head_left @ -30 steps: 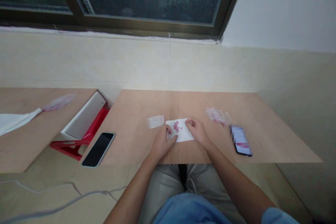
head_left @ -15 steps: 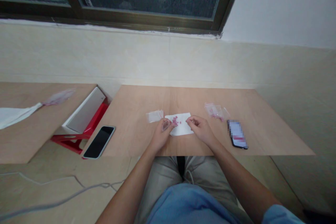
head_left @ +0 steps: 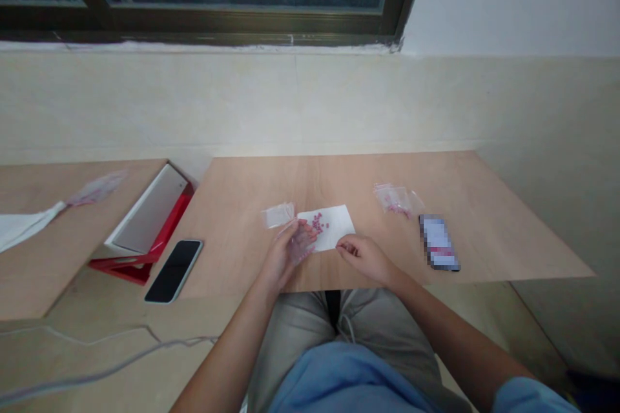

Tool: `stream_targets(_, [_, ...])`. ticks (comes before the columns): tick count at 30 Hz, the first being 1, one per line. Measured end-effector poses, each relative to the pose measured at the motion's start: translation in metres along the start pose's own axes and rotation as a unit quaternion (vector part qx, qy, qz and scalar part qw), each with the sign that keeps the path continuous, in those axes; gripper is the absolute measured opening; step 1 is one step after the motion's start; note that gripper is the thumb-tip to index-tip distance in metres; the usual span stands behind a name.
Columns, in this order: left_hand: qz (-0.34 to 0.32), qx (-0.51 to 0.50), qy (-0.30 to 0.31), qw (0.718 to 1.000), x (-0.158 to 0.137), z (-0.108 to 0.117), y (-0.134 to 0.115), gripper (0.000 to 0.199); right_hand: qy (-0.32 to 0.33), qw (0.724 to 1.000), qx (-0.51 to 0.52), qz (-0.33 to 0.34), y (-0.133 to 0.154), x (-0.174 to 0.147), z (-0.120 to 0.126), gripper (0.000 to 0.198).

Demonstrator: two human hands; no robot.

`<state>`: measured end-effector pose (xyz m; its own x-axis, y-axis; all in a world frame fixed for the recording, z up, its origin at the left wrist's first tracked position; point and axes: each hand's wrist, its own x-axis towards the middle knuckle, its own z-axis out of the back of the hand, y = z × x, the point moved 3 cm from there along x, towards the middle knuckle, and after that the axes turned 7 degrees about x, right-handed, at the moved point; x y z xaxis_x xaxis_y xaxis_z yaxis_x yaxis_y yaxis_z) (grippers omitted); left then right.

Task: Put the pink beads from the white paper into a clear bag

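Observation:
My left hand (head_left: 281, 251) is closed on a small clear plastic bag (head_left: 302, 250) with some pink bits in it, tilted at the left edge of a white sheet of paper (head_left: 340, 224). Small pink beads (head_left: 318, 224) lie scattered on the left part of that sheet. My right hand (head_left: 367, 258) has its fingertips pinched together by the sheet's lower right corner. Whether anything tiny sits between them is too small to make out. Flat clear bags (head_left: 278, 215) lie just beyond my left hand.
Clear bags with pink beads (head_left: 398, 200) lie at the right, near a lit phone (head_left: 440, 242). A dark-screened phone (head_left: 174, 271) rests by the table's left edge. Left of the wooden table (head_left: 242, 187) are a red stool (head_left: 169, 232) and another table (head_left: 29, 284) holding a bag.
My right hand has drawn back from the beads toward the sheet's lower right corner. My left hand has turned, and the clear bag now hangs lower and shows more fully.

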<state>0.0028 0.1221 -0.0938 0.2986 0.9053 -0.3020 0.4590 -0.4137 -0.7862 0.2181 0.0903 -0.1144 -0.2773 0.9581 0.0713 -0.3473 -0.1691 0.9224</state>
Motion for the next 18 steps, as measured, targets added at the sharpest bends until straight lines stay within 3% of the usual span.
stream_targets(6, [-0.025,0.026,-0.01,0.999,0.004,0.0,0.002,0.019,-0.025,0.995,-0.098,-0.004,-0.013,-0.001,0.004,0.017])
stream_targets(9, [-0.072,0.126,-0.031,0.989,0.007,0.003,0.003,0.02,-0.048,0.991,-0.12,-0.022,-0.023,0.003,0.008,0.018])
stream_targets(11, [-0.136,0.241,-0.052,0.959,0.009,0.008,0.001,0.022,-0.058,0.989,-0.131,-0.025,-0.027,0.011,0.008,0.018])
stream_targets(15, [-0.25,0.422,-0.106,0.865,0.006,0.014,-0.003,0.019,-0.066,0.982,-0.177,-0.031,-0.025,0.038,0.002,0.015])
stream_targets(18, [-0.272,0.454,-0.12,0.84,0.002,0.016,-0.003,0.014,-0.069,0.969,-0.23,-0.056,-0.022,0.059,-0.01,0.014])
